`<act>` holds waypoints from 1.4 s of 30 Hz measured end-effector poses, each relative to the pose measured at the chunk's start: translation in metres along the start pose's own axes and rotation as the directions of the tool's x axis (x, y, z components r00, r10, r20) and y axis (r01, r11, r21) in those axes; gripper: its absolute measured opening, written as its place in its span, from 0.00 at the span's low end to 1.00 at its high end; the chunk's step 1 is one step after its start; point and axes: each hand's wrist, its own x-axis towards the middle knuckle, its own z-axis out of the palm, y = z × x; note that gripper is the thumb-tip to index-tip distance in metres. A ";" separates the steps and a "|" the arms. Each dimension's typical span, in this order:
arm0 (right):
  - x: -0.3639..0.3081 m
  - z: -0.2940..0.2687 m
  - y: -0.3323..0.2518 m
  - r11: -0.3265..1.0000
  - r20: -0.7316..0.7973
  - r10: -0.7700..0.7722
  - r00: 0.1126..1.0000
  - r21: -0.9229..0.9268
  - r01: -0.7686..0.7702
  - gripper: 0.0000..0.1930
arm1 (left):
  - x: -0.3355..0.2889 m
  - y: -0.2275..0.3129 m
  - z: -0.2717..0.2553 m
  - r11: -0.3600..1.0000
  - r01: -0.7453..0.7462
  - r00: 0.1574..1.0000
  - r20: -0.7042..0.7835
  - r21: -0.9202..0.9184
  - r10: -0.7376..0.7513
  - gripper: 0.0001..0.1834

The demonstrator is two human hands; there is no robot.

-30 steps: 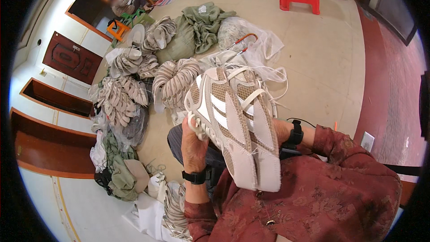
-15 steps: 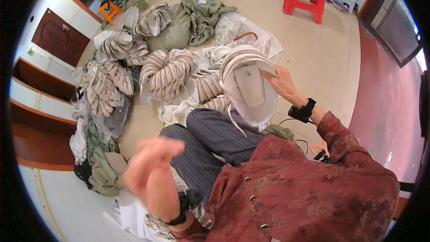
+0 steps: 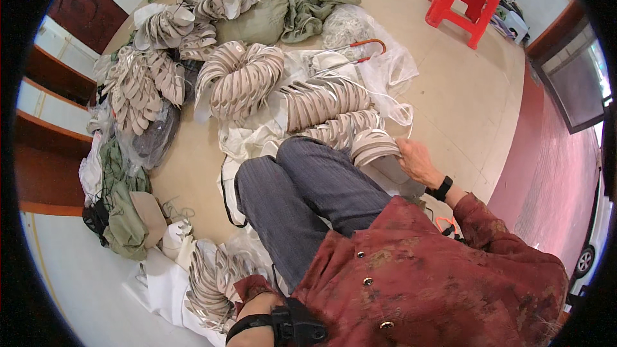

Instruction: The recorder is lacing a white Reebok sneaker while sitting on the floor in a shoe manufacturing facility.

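My right hand (image 3: pixel 418 163), wearing a black wristband, is beside my right knee. Its fingers pinch the right edge of a small nested stack of pale beige pieces (image 3: pixel 374 148) that look like shoe uppers, with a wide white part hanging below. Past my knees lie long curved rows of similar uppers (image 3: pixel 326 104), packed one inside another. Only my left forearm (image 3: pixel 257 333) shows, at the bottom edge with black straps; the left hand itself is out of sight. Close to that forearm sits another bundle of uppers (image 3: pixel 209 283).
A ring-shaped bundle (image 3: pixel 239 80) and fanned piles of uppers (image 3: pixel 143 87) spread over the floor. Behind them is a green cloth heap (image 3: pixel 308 3). An umbrella with a hooked handle (image 3: pixel 379 44) lies by clear plastic. A red stool (image 3: pixel 464 1) stands far right.
My left hand has dropped out of view at the bottom. My right hand has lowered the stack of uppers toward my knee and tipped it, hiding the labelled inside. The view has shifted.
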 end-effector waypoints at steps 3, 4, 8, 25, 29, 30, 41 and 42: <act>0.001 0.001 -0.001 1.000 -0.029 -0.020 0.999 -0.008 0.020 0.12 | 0.000 0.001 -0.013 1.000 -0.001 1.000 0.019 -0.025 0.001 0.17; 0.004 0.001 -0.004 1.000 -0.037 -0.027 0.999 0.009 0.027 0.12 | 0.000 0.001 -0.019 0.999 0.000 1.000 0.028 -0.032 0.001 0.17; 0.011 -0.001 -0.014 0.999 0.019 -0.014 1.000 -0.029 0.015 0.12 | -0.001 0.006 -0.037 0.998 0.003 0.998 0.063 -0.057 0.001 0.17; 0.023 0.001 -0.023 0.998 0.019 0.006 1.000 -0.070 -0.005 0.11 | -0.012 0.024 -0.083 0.984 0.022 0.982 0.191 -0.178 0.013 0.17; 0.024 -0.001 -0.026 0.996 0.039 0.023 0.999 -0.083 -0.020 0.11 | -0.013 0.027 -0.088 0.977 0.029 0.973 0.231 -0.209 0.021 0.17; 0.024 0.000 -0.026 0.996 0.036 0.018 0.999 -0.084 -0.015 0.12 | -0.013 0.027 -0.089 0.976 0.031 0.970 0.243 -0.217 0.023 0.17; 0.022 0.001 -0.026 0.996 0.035 0.008 0.999 -0.089 -0.005 0.13 | -0.015 0.031 -0.096 0.955 0.067 0.932 0.359 -0.290 0.043 0.17; 0.023 0.002 -0.026 0.995 0.031 0.004 1.000 -0.095 -0.001 0.13 | -0.014 0.029 -0.097 0.952 0.072 0.927 0.372 -0.297 0.046 0.17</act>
